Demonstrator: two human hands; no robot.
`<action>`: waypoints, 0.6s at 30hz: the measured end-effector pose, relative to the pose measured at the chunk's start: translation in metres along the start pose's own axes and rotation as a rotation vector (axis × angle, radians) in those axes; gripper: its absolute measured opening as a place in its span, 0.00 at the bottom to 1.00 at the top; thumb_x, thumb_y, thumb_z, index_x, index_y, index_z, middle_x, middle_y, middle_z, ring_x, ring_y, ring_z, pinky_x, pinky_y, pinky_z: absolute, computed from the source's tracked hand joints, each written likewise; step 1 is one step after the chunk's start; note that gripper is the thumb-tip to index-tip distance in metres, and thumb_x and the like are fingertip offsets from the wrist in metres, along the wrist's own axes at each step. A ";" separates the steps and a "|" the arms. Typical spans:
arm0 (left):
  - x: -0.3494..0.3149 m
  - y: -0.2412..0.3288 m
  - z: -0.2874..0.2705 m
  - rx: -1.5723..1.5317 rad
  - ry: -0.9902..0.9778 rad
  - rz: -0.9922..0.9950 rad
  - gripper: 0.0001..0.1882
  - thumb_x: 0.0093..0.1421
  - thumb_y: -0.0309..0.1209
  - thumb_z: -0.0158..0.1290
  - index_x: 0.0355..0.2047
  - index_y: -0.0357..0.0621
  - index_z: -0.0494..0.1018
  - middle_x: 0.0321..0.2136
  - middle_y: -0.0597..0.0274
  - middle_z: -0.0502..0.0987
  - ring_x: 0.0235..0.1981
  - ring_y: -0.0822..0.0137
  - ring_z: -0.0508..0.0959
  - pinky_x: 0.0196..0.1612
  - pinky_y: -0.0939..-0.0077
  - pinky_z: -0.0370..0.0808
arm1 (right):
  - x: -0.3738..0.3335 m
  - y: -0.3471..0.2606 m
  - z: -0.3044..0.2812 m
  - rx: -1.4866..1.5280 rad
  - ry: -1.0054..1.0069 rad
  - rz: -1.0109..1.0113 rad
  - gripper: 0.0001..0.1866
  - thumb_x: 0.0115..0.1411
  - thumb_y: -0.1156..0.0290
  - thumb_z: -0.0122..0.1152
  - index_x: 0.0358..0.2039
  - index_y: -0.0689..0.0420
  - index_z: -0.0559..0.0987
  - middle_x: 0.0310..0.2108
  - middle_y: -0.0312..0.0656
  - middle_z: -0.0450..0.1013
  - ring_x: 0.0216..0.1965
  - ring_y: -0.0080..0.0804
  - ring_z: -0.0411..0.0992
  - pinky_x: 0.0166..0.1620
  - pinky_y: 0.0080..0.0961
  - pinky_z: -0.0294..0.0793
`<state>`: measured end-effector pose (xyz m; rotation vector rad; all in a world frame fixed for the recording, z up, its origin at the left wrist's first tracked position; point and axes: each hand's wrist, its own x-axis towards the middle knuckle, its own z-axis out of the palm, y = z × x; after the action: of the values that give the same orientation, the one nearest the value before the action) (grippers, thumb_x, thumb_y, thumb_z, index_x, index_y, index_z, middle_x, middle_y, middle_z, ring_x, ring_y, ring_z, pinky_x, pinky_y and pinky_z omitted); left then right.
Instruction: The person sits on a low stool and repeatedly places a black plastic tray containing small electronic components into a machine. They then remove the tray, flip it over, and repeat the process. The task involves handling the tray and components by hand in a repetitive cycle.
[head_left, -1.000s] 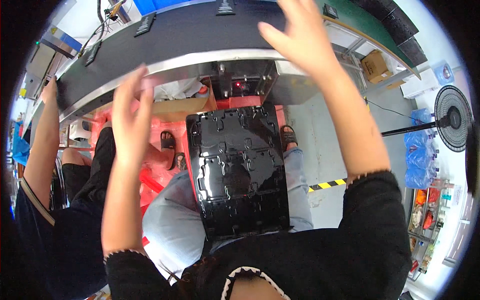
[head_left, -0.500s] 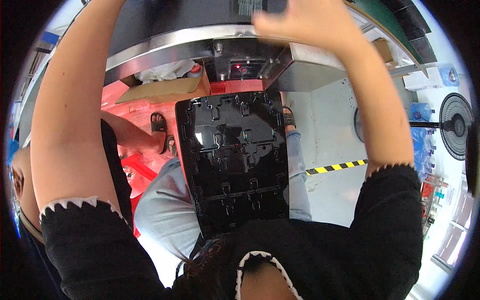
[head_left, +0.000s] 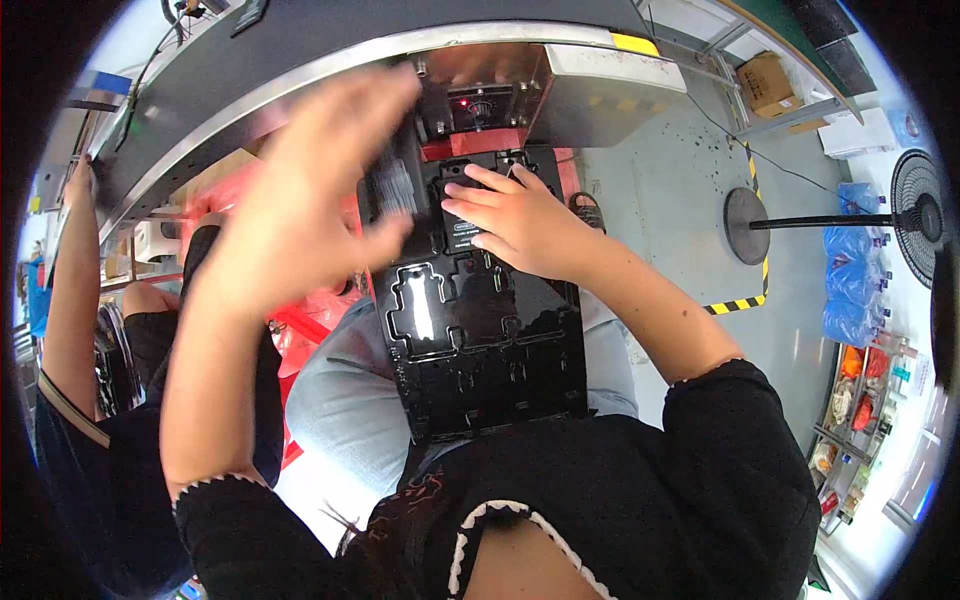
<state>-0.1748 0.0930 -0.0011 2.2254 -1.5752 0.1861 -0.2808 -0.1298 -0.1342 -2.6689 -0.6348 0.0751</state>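
Black panel point(head_left: 461, 234), newly arrived, lies at the tray's point(head_left: 490, 375) twelve o'clock under our spread right hand point(head_left: 522, 222) — apparently part-filling it. We cannot tell whether our left hand point(head_left: 300, 195), at ten, grips another.

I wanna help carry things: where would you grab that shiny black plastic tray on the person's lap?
Probably take the tray by its two long side edges, coming from left and right at once. They run nearly straight, while the middle is moulded into shallow shapes with little to hold.
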 end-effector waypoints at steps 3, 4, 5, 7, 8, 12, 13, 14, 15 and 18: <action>-0.037 0.011 0.042 -0.107 -0.170 -0.094 0.46 0.40 0.28 0.65 0.62 0.36 0.61 0.56 0.44 0.65 0.58 0.44 0.67 0.61 0.56 0.65 | -0.014 -0.010 0.009 0.176 0.331 0.057 0.27 0.60 0.70 0.59 0.61 0.55 0.69 0.65 0.44 0.62 0.68 0.42 0.54 0.66 0.42 0.55; -0.048 0.005 0.060 -0.065 -0.179 -0.126 0.46 0.41 0.27 0.64 0.62 0.35 0.60 0.56 0.44 0.65 0.58 0.44 0.66 0.60 0.54 0.64 | -0.024 -0.022 0.002 0.269 0.474 0.130 0.27 0.61 0.73 0.58 0.61 0.57 0.68 0.63 0.47 0.63 0.65 0.46 0.58 0.66 0.36 0.56; -0.057 -0.002 0.074 -0.032 -0.226 -0.156 0.46 0.43 0.28 0.63 0.63 0.35 0.58 0.56 0.44 0.64 0.59 0.46 0.65 0.63 0.51 0.61 | -0.039 -0.032 0.007 0.286 0.578 0.302 0.27 0.61 0.73 0.58 0.61 0.58 0.67 0.61 0.49 0.64 0.64 0.45 0.60 0.65 0.36 0.57; -0.076 -0.005 0.094 -0.089 -0.237 -0.255 0.44 0.47 0.29 0.62 0.64 0.36 0.57 0.62 0.44 0.61 0.63 0.45 0.61 0.66 0.54 0.58 | -0.077 -0.048 0.027 0.425 0.592 0.692 0.28 0.62 0.71 0.58 0.62 0.64 0.65 0.57 0.53 0.65 0.59 0.43 0.64 0.63 0.34 0.59; -0.079 -0.005 0.104 -0.071 -0.220 -0.247 0.42 0.50 0.32 0.60 0.65 0.36 0.56 0.63 0.45 0.59 0.65 0.46 0.59 0.67 0.52 0.55 | -0.099 -0.052 0.044 0.539 0.548 0.791 0.28 0.63 0.70 0.58 0.61 0.66 0.65 0.55 0.53 0.66 0.58 0.41 0.64 0.61 0.33 0.61; -0.092 0.000 0.128 0.026 -0.160 -0.275 0.35 0.63 0.40 0.50 0.65 0.35 0.56 0.68 0.46 0.54 0.70 0.49 0.51 0.70 0.48 0.45 | -0.139 -0.100 0.056 0.591 0.378 0.965 0.26 0.63 0.67 0.57 0.59 0.65 0.68 0.53 0.55 0.68 0.54 0.45 0.67 0.59 0.33 0.63; -0.094 0.001 0.132 0.052 -0.149 -0.287 0.33 0.66 0.42 0.47 0.65 0.35 0.56 0.68 0.46 0.53 0.71 0.50 0.50 0.71 0.47 0.43 | -0.142 -0.104 0.057 0.596 0.395 0.952 0.26 0.63 0.67 0.57 0.59 0.65 0.68 0.52 0.55 0.68 0.53 0.46 0.67 0.57 0.33 0.64; -0.094 0.002 0.136 0.092 -0.151 -0.282 0.32 0.68 0.44 0.43 0.66 0.36 0.56 0.68 0.47 0.54 0.71 0.52 0.50 0.71 0.48 0.40 | -0.145 -0.106 0.054 0.614 0.341 0.989 0.26 0.63 0.67 0.57 0.59 0.65 0.68 0.52 0.55 0.69 0.52 0.46 0.67 0.57 0.34 0.64; -0.095 0.002 0.139 0.104 -0.135 -0.276 0.32 0.68 0.44 0.43 0.66 0.36 0.56 0.68 0.47 0.54 0.71 0.53 0.50 0.71 0.48 0.40 | -0.148 -0.107 0.047 0.632 0.285 1.024 0.25 0.64 0.67 0.56 0.59 0.65 0.68 0.51 0.55 0.69 0.52 0.46 0.68 0.56 0.34 0.65; -0.096 0.001 0.142 0.129 -0.108 -0.264 0.32 0.68 0.44 0.43 0.66 0.36 0.55 0.68 0.48 0.54 0.71 0.54 0.50 0.71 0.48 0.39 | -0.153 -0.113 0.044 0.612 0.233 1.035 0.26 0.64 0.65 0.55 0.58 0.66 0.69 0.48 0.60 0.69 0.51 0.54 0.67 0.57 0.39 0.65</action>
<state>-0.2273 0.1195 -0.1621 2.5560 -1.3364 0.0944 -0.4716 -0.0893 -0.1371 -2.0715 0.7595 0.1949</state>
